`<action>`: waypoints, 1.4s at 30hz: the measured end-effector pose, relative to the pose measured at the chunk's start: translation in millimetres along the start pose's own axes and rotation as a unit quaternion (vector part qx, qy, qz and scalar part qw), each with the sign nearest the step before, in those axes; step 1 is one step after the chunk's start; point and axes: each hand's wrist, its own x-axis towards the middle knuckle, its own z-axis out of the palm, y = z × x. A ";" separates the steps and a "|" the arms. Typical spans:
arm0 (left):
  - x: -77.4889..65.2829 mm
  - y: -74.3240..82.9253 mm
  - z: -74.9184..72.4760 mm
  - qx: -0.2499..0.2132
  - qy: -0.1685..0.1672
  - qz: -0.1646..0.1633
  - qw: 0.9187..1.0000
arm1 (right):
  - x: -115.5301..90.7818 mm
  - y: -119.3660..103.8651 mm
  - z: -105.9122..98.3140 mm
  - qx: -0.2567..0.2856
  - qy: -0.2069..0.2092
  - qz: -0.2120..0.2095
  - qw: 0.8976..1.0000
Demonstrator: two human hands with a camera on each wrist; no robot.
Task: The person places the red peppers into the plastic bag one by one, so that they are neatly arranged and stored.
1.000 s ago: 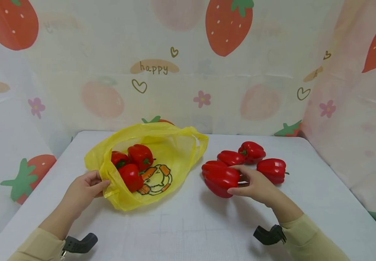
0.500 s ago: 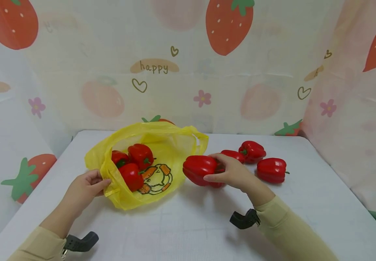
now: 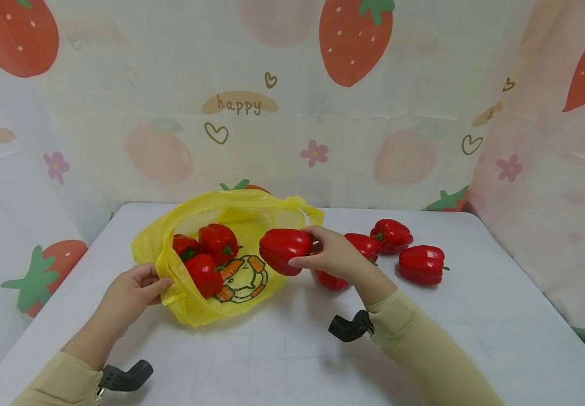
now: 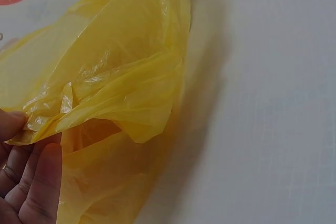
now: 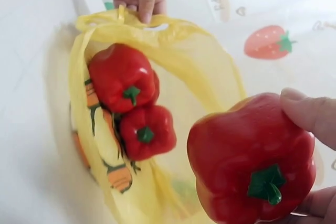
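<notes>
My left hand (image 3: 137, 288) pinches the near left edge of a yellow plastic bag (image 3: 188, 310), which lies with its mouth held open. In the left wrist view, thumb and fingers grip the thin film (image 4: 100, 87). Three red bell peppers (image 3: 218, 241) with green stems lie inside the bag. Just off the table, at the bag's right side, my right hand (image 3: 338, 256) holds another red bell pepper (image 3: 283, 248) between thumb and fingers. Its green stem points toward the right wrist camera, where the held pepper (image 5: 247, 156) looms large before the bag's mouth.
Several more red bell peppers lie on the white table (image 3: 480, 316) to the right, one of them a bell pepper (image 3: 421, 265) standing apart. Another bell pepper (image 3: 330, 280) is partly hidden behind the right hand. A strawberry-print curtain (image 3: 292, 146) encloses the table's back and sides.
My right hand has carried its bell pepper leftward from the loose peppers to the bag's right side. The left hand and the bag have stayed in place.
</notes>
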 end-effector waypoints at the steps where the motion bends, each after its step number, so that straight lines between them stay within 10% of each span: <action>1: 0.0 -0.2 0.2 -0.001 0.000 -0.001 1.000 | 2.2 -2.6 2.1 -0.001 -0.001 0.000 1.000; 16: -0.6 -1.6 -0.7 -0.001 -0.003 -0.006 1.000 | 31.4 -19.4 40.8 0.037 -0.024 0.033 0.998; 42: -0.7 -2.2 0.8 -0.010 -0.009 -0.011 1.000 | 64.1 -20.9 70.8 -0.069 -0.022 -0.009 0.997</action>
